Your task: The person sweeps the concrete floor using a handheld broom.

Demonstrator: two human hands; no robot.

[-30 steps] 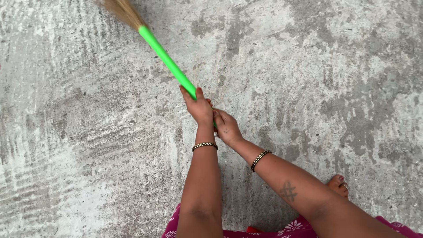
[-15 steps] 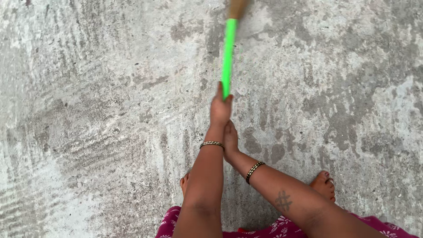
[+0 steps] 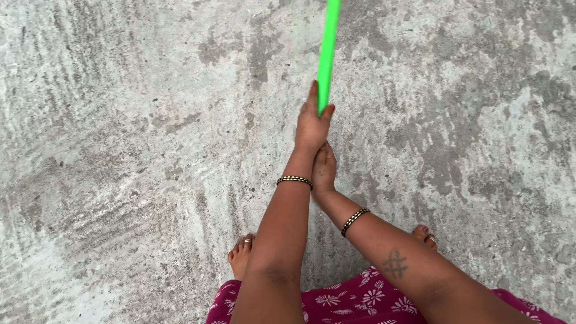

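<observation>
While the grey concrete floor [image 3: 120, 150] fills nearly everything below, a person in a magenta flowered skirt [image 3: 354, 300] stands barefoot on it. Both arms reach forward together. A green broom handle [image 3: 327, 54] runs up out of view, its lower end gripped by the left hand [image 3: 312, 126]. Just behind, touching it, the right hand [image 3: 324, 171] is curled; what it grips is hidden. Beaded bangles circle both wrists.

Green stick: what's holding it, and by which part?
Both hands grip the green handle at its near end, the left hand in front, the right hand just behind it.
</observation>
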